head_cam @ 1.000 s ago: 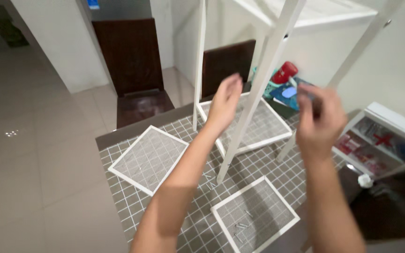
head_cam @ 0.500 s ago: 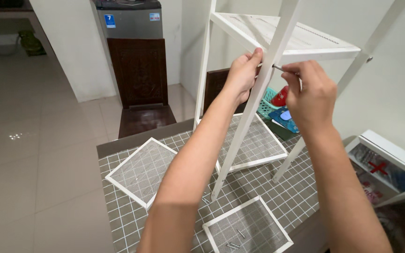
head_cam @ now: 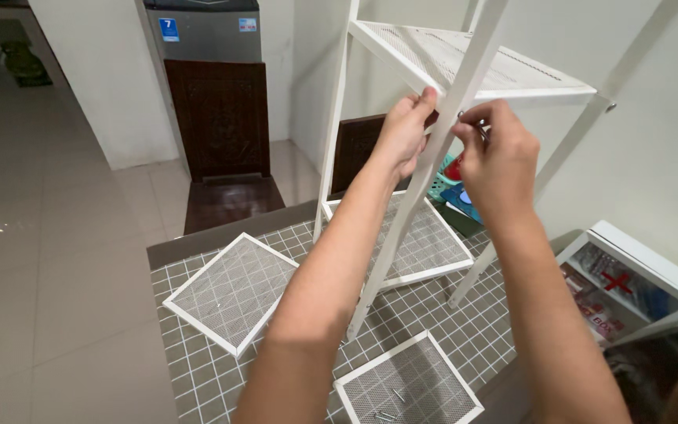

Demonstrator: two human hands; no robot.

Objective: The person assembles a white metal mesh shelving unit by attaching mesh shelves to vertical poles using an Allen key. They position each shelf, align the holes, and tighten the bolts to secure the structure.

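- The white rack's front post (head_cam: 441,169) runs slantwise up the middle of the view, meeting the top mesh shelf (head_cam: 472,67) near the upper edge.
- The left hand (head_cam: 406,133) is curled about the post just under the shelf, fingers closed round it, steadying the joint.
- The right hand (head_cam: 500,157) is pinched shut on a small metal piece (head_cam: 482,129), seemingly a screw or key, held at the post's other side; its exact kind is too small to tell.
- Judged from this, the step in hand is fastening the shelf to the post; the next move calls for keeping the post firm while the small piece is turned or pressed square into its hole.
- Half a second ago the hands sat in much the same grip; a second ago both were lower and open, off the post.
- Below, the rack stands on a gridded mat (head_cam: 198,377) over a table.
- Three loose mesh panels lie on the mat: one at left (head_cam: 231,292), one under the rack (head_cam: 421,239), one near (head_cam: 406,386) with loose screws (head_cam: 386,414) on it.
- A white box (head_cam: 629,275) lies at right; a dark cabinet (head_cam: 217,118) stands behind.
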